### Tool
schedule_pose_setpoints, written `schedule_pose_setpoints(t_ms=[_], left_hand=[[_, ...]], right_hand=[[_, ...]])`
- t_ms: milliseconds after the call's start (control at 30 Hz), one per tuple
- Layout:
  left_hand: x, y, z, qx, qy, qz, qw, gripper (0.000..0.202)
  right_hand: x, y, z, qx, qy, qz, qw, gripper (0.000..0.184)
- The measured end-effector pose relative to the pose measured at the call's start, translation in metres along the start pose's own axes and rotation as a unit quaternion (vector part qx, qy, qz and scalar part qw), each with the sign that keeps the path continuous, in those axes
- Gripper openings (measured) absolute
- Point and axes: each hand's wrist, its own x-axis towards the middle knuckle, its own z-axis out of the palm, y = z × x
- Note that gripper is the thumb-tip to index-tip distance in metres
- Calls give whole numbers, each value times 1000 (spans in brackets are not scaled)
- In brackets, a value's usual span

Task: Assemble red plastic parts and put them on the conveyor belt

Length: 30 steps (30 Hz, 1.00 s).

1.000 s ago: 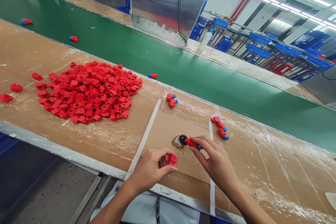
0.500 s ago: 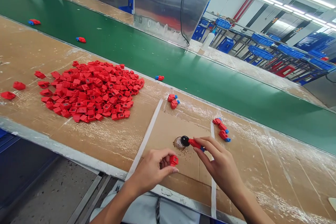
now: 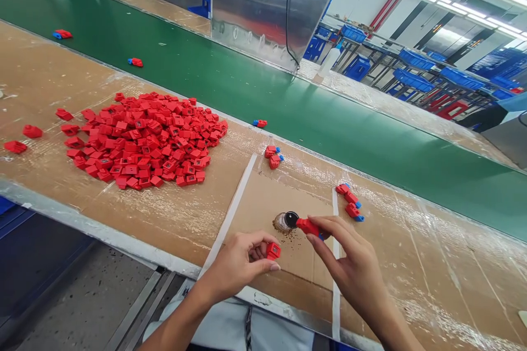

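Note:
My right hand (image 3: pixel 349 258) pinches a red plastic part with a blue end (image 3: pixel 308 226) between thumb and fingers. Its far end meets a round black disc (image 3: pixel 291 219) at the mouth of a small glass jar (image 3: pixel 282 223), which lies on its side on a cardboard sheet (image 3: pixel 280 203). Brown granules (image 3: pixel 294 241) are scattered around the jar. My left hand (image 3: pixel 239 263) holds a small red plastic block (image 3: pixel 273 250) in its fingertips, just left of the jar and apart from it.
A large heap of red plastic parts (image 3: pixel 144 140) lies on the brown work surface (image 3: pixel 82 214). Small groups of red-and-blue parts (image 3: pixel 274 157) (image 3: pixel 350 202) sit beside the cardboard sheet. Beyond runs a green conveyor belt (image 3: pixel 263 104), with a steel panel (image 3: pixel 255 11) above it.
The view has drifted slightly. Red-and-blue parts on the green belt have moved right. Both hands keep their hold, and the right hand's part stays at the jar.

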Motion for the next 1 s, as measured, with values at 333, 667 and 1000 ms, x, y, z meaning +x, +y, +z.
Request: schedule_pose_setpoints(t_ms=[333,667,1000], left_hand=[[2,-7,0,-53,-28,-3,998,27],[0,-1,-2,41,-35,8,999,19],[1,5,-5,158,-81,17,984,12]], right_hand=[[-22,-19,22,90,-50,8,995,19],[-26,-18,28,91,-80,-8,993,16],[-41,-24,38,62,-114,-7,992,20]])
